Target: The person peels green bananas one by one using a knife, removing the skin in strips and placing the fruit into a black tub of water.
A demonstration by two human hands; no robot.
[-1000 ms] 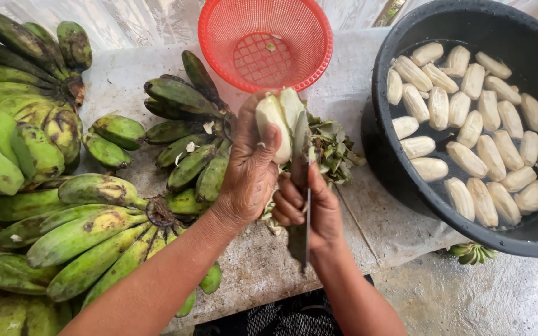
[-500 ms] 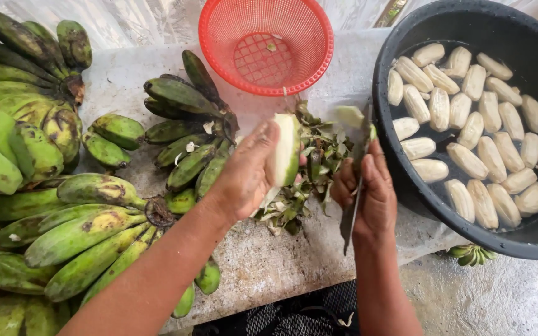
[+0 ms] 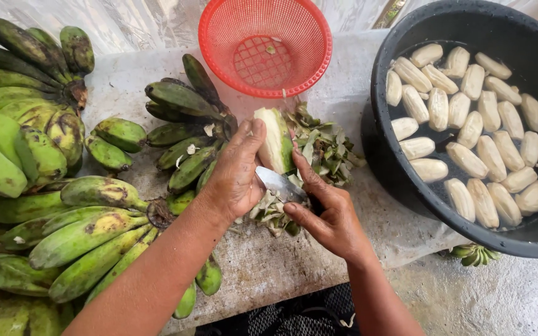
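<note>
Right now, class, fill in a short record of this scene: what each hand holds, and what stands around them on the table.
left hand: grips a half-peeled banana, upright
right hand: holds a knife, blade at the banana's base
under the hands: heap of green peel scraps
left of table: bunches of green bananas
top: red basket
right: black basin of peeled bananas in water

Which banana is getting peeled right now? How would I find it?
Start at the round red plastic basket at the top of the table. Just below its rim, the left hand holds one half-peeled banana upright, with the right hand pressing a knife blade against it. Unlike the green bunches beside it, it shows pale flesh with only a green strip of skin left.
</note>
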